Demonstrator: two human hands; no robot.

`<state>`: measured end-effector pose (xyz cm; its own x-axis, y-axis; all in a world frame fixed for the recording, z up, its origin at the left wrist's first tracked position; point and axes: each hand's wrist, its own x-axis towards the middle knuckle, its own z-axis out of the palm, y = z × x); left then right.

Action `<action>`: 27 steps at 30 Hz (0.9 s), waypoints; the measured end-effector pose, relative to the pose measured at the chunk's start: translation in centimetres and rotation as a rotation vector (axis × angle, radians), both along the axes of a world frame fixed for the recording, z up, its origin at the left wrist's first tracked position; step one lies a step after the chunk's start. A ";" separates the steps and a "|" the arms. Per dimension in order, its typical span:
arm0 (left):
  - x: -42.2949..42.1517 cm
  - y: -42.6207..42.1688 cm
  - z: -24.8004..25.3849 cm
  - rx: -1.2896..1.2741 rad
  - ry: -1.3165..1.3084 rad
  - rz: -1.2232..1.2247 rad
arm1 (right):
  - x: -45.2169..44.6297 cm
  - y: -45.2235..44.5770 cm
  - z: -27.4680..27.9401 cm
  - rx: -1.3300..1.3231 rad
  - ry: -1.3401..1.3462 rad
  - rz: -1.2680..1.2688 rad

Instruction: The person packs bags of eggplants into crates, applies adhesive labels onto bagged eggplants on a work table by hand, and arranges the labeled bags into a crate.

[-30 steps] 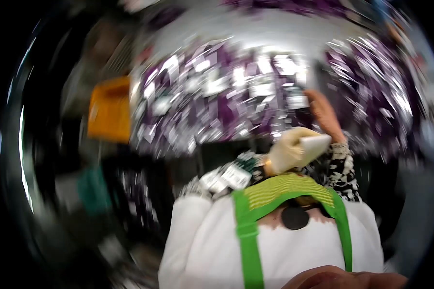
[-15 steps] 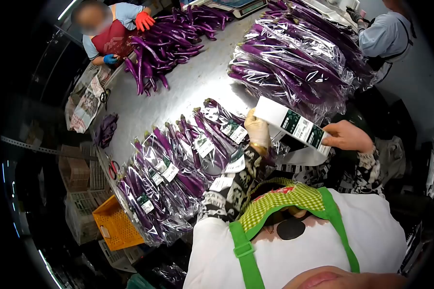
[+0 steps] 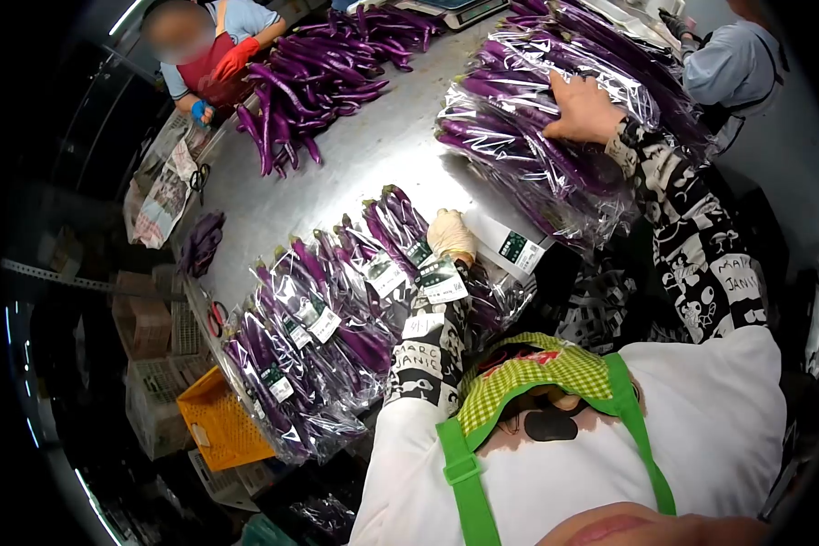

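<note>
My left hand [image 3: 451, 238], in a pale glove, is closed on one end of a strip of labels [image 3: 517, 251], white with dark green printed stickers. Under and beside it lies a row of clear bags of long purple eggplants [image 3: 314, 318], several bearing green and white labels [image 3: 323, 324]. My right hand [image 3: 587, 109], bare, lies on a large pile of bagged eggplants [image 3: 528, 136] with thumb and fingers apart. Whether its fingertips grip any plastic cannot be made out.
Loose eggplants [image 3: 314, 82] lie across the metal table [image 3: 382, 136], before a co-worker's red-gloved hand [image 3: 237, 59]. Another person [image 3: 733, 68] stands at the far right. Black scissors [image 3: 199, 177] and red-handled scissors [image 3: 217, 318] lie along the left edge. A yellow crate [image 3: 218, 423] stands below.
My right hand has let go of the label strip and moved up onto the bagged pile. My left hand has shifted slightly left and lowered the strip toward the table. The co-worker's red-gloved hand drew back.
</note>
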<state>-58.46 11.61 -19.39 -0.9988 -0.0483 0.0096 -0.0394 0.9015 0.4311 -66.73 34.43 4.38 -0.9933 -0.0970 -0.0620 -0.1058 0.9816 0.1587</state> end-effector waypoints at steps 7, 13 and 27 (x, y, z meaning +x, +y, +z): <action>-0.2 -0.4 0.0 0.047 -0.045 0.067 | -2.9 0.6 -0.3 -0.154 -0.011 0.050; -0.7 -0.2 -1.0 -0.003 0.037 -0.045 | -4.6 0.2 2.8 -0.116 -0.150 0.066; -1.7 0.5 -2.2 -0.019 0.027 0.092 | 5.3 -8.2 -12.3 -0.549 0.170 0.165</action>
<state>-60.14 12.15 -21.56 -0.9894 -0.1398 0.0384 -0.1114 0.9024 0.4163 -61.46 26.19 -7.94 -0.9539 -0.2238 0.1997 -0.2816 0.8975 -0.3393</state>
